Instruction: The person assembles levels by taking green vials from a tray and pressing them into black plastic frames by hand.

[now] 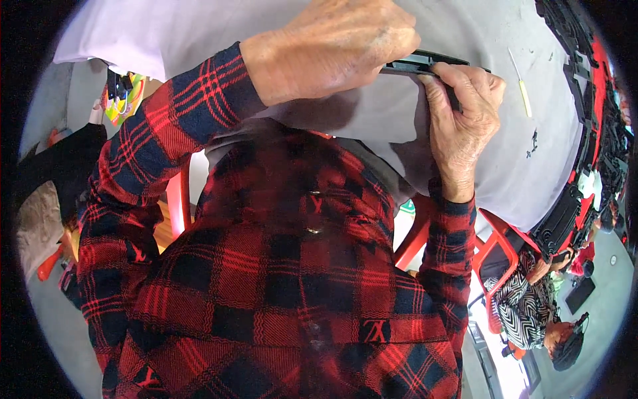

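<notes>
A narrow black plastic strip [413, 63] with a channel-like edge lies across the grey cloth-covered table [492, 26] in front of me. My right hand [465, 110] is closed on its right part, thumb on the near side and fingers bent over the top. At the strip's left end my left hand [342, 50] is curled into a fist with its back toward me. The left fingertips are hidden, and that end of the strip runs in under the hand. To the right lies a thin tool with a pale yellow handle [525, 98] and a metal shaft.
Small black pieces [533, 143] lie on the cloth below the tool. Many black plastic parts [565, 213] are piled along the table's right side, over something red. A co-worker in a patterned top [522, 299] sits at the right near a red chair [498, 256].
</notes>
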The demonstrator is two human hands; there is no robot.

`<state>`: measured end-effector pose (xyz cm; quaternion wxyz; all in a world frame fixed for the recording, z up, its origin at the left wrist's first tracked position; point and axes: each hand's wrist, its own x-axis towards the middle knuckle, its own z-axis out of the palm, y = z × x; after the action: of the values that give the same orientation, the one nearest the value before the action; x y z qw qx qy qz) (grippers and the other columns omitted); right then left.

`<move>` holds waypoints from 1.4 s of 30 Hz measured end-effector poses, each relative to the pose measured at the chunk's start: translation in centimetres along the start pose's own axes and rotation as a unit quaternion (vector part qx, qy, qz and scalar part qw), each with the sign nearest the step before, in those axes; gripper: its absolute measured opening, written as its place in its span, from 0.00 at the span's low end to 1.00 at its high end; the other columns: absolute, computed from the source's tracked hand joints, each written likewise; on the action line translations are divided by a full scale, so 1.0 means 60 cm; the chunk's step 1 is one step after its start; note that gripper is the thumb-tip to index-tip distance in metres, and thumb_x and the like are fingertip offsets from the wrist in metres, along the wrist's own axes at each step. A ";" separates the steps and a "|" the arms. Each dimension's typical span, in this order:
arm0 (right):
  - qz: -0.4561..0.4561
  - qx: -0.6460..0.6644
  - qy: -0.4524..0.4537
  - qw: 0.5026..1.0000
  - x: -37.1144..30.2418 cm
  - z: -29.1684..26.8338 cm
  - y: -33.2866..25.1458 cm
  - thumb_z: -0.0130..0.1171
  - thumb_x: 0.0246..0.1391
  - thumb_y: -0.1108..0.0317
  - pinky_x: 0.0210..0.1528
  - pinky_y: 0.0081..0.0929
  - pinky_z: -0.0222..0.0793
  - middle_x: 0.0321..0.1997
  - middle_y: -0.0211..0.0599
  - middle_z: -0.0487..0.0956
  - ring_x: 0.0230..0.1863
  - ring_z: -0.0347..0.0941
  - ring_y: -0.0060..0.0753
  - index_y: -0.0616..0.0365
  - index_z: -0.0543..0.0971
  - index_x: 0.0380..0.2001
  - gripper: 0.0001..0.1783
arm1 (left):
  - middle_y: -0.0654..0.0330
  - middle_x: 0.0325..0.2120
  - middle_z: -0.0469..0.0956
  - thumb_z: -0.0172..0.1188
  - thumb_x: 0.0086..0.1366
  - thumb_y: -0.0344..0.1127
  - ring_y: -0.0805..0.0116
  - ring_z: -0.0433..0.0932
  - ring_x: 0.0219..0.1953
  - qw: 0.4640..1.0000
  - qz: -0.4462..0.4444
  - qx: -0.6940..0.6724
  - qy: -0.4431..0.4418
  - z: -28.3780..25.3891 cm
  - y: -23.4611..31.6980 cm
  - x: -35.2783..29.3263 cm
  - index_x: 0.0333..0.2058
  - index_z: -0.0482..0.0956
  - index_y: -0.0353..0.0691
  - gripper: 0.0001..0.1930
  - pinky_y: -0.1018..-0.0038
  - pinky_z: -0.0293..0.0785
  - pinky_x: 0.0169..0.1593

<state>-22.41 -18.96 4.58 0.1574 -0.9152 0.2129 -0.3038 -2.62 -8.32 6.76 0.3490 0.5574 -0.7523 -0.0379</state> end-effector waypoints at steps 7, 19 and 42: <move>0.001 -0.005 -0.004 1.000 -0.005 0.003 0.002 0.73 0.43 0.68 0.48 0.34 0.63 0.32 0.26 0.80 0.40 0.69 0.37 0.49 0.84 0.32 0.10 | 0.53 0.23 0.72 0.57 0.53 0.25 0.50 0.75 0.24 1.000 -0.005 0.008 -0.015 0.003 0.001 0.001 0.24 0.71 0.35 0.03 0.60 0.70 0.26; 0.017 0.018 0.024 0.999 -0.008 0.008 -0.005 0.73 0.42 0.71 0.49 0.33 0.64 0.32 0.26 0.81 0.40 0.70 0.36 0.50 0.84 0.34 0.13 | 0.53 0.24 0.73 0.58 0.52 0.25 0.50 0.77 0.26 0.999 -0.011 0.015 -0.029 0.006 0.000 0.002 0.25 0.72 0.35 0.03 0.59 0.71 0.27; -0.014 0.000 0.010 1.000 -0.004 0.004 -0.005 0.72 0.43 0.71 0.48 0.33 0.64 0.33 0.28 0.82 0.40 0.70 0.37 0.52 0.85 0.35 0.12 | 0.51 0.23 0.73 0.56 0.52 0.25 0.47 0.77 0.27 0.998 -0.050 0.006 -0.038 0.002 0.003 0.000 0.24 0.73 0.33 0.02 0.57 0.72 0.30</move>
<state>-22.36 -18.55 4.38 0.1504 -0.9152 0.2014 -0.3149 -2.84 -8.31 6.75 0.3147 0.5945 -0.7364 -0.0720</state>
